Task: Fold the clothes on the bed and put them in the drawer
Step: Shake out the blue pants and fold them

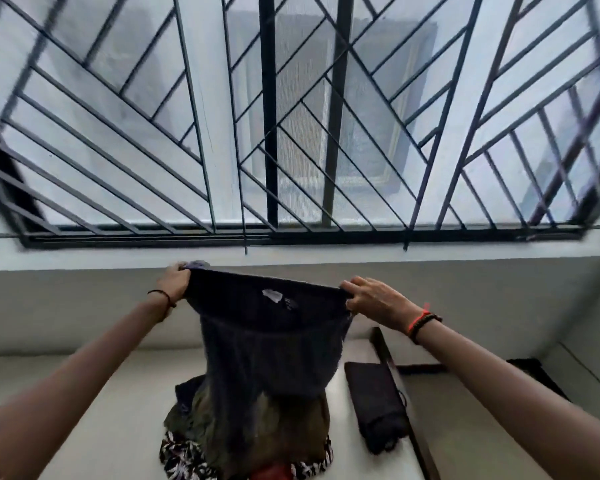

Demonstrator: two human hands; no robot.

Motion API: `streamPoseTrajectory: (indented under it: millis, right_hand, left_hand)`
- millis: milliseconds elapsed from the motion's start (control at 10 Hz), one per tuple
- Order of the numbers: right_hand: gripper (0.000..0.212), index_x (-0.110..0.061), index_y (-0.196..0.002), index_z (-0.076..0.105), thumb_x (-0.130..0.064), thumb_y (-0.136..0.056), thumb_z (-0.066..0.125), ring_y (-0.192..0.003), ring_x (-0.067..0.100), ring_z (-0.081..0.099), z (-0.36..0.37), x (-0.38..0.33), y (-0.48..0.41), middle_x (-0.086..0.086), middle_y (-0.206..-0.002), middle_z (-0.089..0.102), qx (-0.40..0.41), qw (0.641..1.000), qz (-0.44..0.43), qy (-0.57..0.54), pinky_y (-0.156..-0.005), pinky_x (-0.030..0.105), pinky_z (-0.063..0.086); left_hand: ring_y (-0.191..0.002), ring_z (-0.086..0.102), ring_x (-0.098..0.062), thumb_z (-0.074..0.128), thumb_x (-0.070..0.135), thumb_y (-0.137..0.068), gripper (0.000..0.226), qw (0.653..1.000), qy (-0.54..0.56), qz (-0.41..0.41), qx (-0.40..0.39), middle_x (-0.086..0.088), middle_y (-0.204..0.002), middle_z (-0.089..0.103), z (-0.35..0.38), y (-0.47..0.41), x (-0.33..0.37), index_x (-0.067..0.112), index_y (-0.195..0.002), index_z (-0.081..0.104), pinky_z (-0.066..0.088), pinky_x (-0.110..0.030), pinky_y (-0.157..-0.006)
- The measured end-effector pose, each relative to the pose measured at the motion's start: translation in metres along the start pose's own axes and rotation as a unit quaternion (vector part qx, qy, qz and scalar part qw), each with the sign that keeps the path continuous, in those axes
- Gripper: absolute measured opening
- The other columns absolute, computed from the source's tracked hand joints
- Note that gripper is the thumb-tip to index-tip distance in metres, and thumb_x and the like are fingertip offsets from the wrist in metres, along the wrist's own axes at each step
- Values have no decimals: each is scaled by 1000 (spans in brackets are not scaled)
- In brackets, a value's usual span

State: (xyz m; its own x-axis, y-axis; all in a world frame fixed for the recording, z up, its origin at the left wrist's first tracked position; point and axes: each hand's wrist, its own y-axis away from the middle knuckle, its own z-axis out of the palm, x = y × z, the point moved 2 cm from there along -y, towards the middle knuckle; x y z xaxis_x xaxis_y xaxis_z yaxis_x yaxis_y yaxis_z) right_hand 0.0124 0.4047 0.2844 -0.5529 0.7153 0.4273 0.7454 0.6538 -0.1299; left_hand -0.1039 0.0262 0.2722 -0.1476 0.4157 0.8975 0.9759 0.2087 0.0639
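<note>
A dark navy garment (267, 344) hangs in the air in front of me, held up by its waistband with a small white label showing. My left hand (174, 280) grips the band's left end and my right hand (371, 299) grips its right end. Below it a pile of clothes (194, 441) lies on the pale bed (94, 403): an olive piece, a black-and-white patterned piece and something red at the bottom edge. The hanging garment hides the middle of the pile. No drawer is in view.
A dark folded piece (374, 403) lies on the bed's right side beside a dark wooden bed edge (402, 386). A barred window (298, 116) with a white sill fills the wall ahead. Grey floor lies to the right.
</note>
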Motion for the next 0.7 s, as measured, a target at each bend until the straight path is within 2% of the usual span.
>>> streamPoseTrajectory:
  millis: [100,200,300,400,500,600,700]
  right_hand:
    - [15,-11,-82,64,-3,-89,53,-94,24,57,-38,35,2,5,-105,58,-69,994,81,-32,-77,35,47]
    - [17,-12,-90,64,-10,-92,47,-98,24,57,-86,69,5,3,-106,56,-105,988,112,4,-75,33,42]
    - [29,-14,-88,59,-35,-88,39,-89,27,63,-135,95,14,4,-98,61,-129,976,174,-31,-70,33,47]
    - [57,-20,-80,53,-71,-81,28,-77,19,61,-177,124,28,-2,-89,62,-93,968,217,-84,-71,39,51]
    - [72,-20,-91,57,-86,-70,36,-83,14,57,-209,140,39,-10,-95,54,-68,967,242,-46,-67,33,45]
    - [74,-17,-94,62,-83,-65,45,-83,17,59,-226,156,42,-9,-91,55,1,965,259,-36,-66,32,45]
    - [48,-5,-82,68,-52,-72,71,-72,26,59,-231,165,48,6,-79,59,140,946,251,-151,-68,39,50]
  left_hand:
    - [-94,58,-26,47,6,-87,27,992,-79,102,11,-15,-100,65,-16,21,84,5,-104,68,46,-28,-74]
    - [-107,60,-34,54,9,-83,30,957,-197,210,27,-22,-110,66,-36,30,163,1,-107,69,44,-33,-88]
    - [-106,62,-33,59,2,-81,26,920,-263,283,62,-22,-106,68,-58,36,227,3,-104,71,44,-34,-89]
    - [-100,64,-30,61,10,-80,24,896,-316,298,93,-16,-100,70,-79,45,273,15,-101,72,49,-35,-83]
    - [-106,60,-30,62,17,-83,23,877,-354,308,100,-10,-111,67,-91,48,305,19,-104,70,47,-34,-84]
    - [-109,58,-30,59,7,-88,26,871,-365,327,44,-12,-114,64,-92,47,323,10,-112,66,41,-22,-74]
    - [-97,62,-27,63,11,-86,18,862,-372,345,-2,-9,-109,67,-89,41,324,20,-101,68,38,-11,-54]
